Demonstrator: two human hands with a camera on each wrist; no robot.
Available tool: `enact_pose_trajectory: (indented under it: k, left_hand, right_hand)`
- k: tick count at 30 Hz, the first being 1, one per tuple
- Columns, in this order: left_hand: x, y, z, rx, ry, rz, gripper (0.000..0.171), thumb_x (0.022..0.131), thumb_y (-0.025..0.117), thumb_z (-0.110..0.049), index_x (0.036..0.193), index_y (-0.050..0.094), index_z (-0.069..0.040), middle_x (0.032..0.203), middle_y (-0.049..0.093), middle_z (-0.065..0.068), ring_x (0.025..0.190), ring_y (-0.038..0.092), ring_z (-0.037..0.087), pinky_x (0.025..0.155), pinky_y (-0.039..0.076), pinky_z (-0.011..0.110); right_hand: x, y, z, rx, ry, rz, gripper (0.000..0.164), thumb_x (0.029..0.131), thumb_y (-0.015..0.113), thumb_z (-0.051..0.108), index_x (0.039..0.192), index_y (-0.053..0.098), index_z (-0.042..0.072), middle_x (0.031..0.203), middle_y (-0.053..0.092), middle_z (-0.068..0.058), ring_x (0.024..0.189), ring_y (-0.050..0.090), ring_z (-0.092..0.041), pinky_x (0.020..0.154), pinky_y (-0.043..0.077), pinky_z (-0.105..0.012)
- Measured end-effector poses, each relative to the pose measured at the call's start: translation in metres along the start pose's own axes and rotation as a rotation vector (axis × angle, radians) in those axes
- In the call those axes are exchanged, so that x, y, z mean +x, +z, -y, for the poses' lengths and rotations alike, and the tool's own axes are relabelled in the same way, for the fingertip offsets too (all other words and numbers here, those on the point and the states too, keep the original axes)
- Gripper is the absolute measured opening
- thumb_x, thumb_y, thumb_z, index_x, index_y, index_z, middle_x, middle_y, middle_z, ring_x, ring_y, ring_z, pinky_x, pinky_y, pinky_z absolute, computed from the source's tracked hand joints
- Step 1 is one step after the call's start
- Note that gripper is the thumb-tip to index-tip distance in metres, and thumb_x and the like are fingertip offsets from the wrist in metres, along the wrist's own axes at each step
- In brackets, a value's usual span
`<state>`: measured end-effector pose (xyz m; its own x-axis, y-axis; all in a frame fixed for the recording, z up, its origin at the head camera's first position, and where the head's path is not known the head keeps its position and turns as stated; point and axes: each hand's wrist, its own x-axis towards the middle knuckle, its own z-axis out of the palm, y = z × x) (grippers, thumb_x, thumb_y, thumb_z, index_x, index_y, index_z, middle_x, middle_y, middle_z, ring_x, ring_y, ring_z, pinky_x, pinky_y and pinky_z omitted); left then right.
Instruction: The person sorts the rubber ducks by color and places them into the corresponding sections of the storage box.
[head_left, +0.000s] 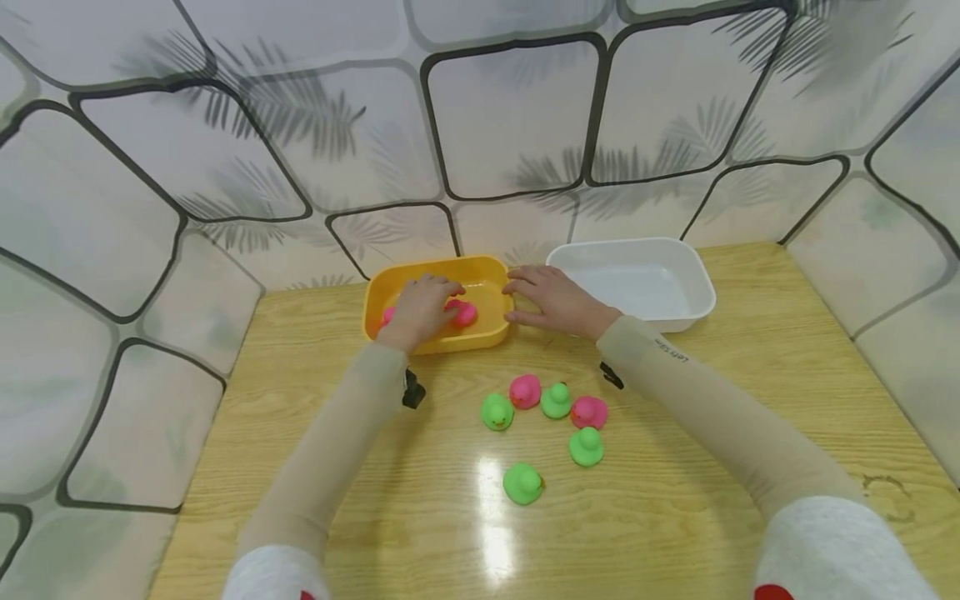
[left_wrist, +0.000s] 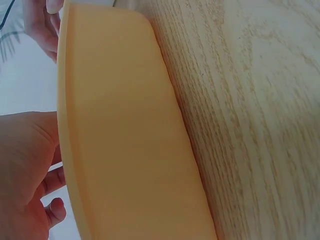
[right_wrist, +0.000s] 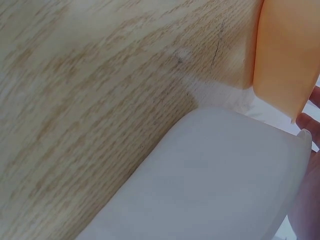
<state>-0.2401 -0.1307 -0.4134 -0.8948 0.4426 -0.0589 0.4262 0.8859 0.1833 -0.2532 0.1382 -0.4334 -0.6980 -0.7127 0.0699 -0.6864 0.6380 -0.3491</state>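
Note:
My left hand (head_left: 422, 312) reaches over the front rim of the yellow-orange tray (head_left: 491, 333), fingers loosely bent above its inside. A pink rubber duck (head_left: 462, 313) lies in the tray beside the thumb, and another pink duck (head_left: 387, 316) shows partly behind the hand. In the left wrist view the tray's side wall (left_wrist: 120, 120) covers part of the fingers (left_wrist: 54, 180). With its fingers stretched left, my right hand (head_left: 558, 302) has its fingertips right at the tray's right rim. Its forearm side is next to the white tray (head_left: 690, 312).
In front of the trays several ducks lie on the wooden table (head_left: 420, 517): pink ones (head_left: 525, 391) and green ones (head_left: 522, 483). A narrow gap separates the two trays. Behind them stands a patterned fabric wall (head_left: 517, 125), with more fabric at both sides.

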Motion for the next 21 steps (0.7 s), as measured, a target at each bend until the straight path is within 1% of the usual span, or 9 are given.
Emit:
enact_pose_trajectory:
  k: [4, 9, 15, 21]
  left_hand:
    - [-0.002, -0.001, 0.0, -0.009, 0.002, -0.022, 0.031, 0.099, 0.072, -0.021, 0.128, 0.072, -0.01, 0.124, 0.07, 0.01, 0.118, 0.058, 0.034, 0.103, 0.043, 0.052]
    - [-0.007, -0.005, -0.003, -0.013, 0.023, -0.045, 0.03, 0.099, 0.072, -0.022, 0.127, 0.073, -0.01, 0.122, 0.07, 0.01, 0.114, 0.059, 0.034, 0.1, 0.045, 0.051]
    - [-0.017, -0.008, -0.009, -0.032, 0.047, -0.078, 0.029, 0.099, 0.073, -0.023, 0.125, 0.073, -0.01, 0.118, 0.072, 0.009, 0.109, 0.061, 0.032, 0.096, 0.047, 0.05]
    - [-0.029, -0.013, -0.016, -0.082, 0.071, -0.102, 0.03, 0.099, 0.074, -0.026, 0.124, 0.073, -0.009, 0.117, 0.073, 0.01, 0.108, 0.06, 0.033, 0.098, 0.046, 0.054]
  right_hand:
    - [0.0, 0.0, 0.001, 0.009, -0.002, -0.002, 0.052, 0.103, 0.065, 0.043, 0.139, 0.061, 0.005, 0.155, 0.048, -0.019, 0.145, 0.04, -0.039, 0.121, 0.027, -0.056]
    - [-0.001, 0.0, 0.002, 0.004, 0.002, -0.008, 0.052, 0.103, 0.065, 0.043, 0.139, 0.061, 0.005, 0.155, 0.048, -0.019, 0.145, 0.04, -0.039, 0.122, 0.027, -0.055]
    - [-0.002, -0.001, 0.004, 0.006, 0.003, -0.009, 0.052, 0.103, 0.065, 0.042, 0.139, 0.061, 0.005, 0.156, 0.047, -0.019, 0.146, 0.039, -0.039, 0.122, 0.026, -0.055]
    - [-0.003, -0.003, 0.006, 0.006, 0.002, -0.014, 0.053, 0.103, 0.065, 0.042, 0.14, 0.061, 0.005, 0.156, 0.047, -0.019, 0.146, 0.039, -0.039, 0.123, 0.025, -0.055]
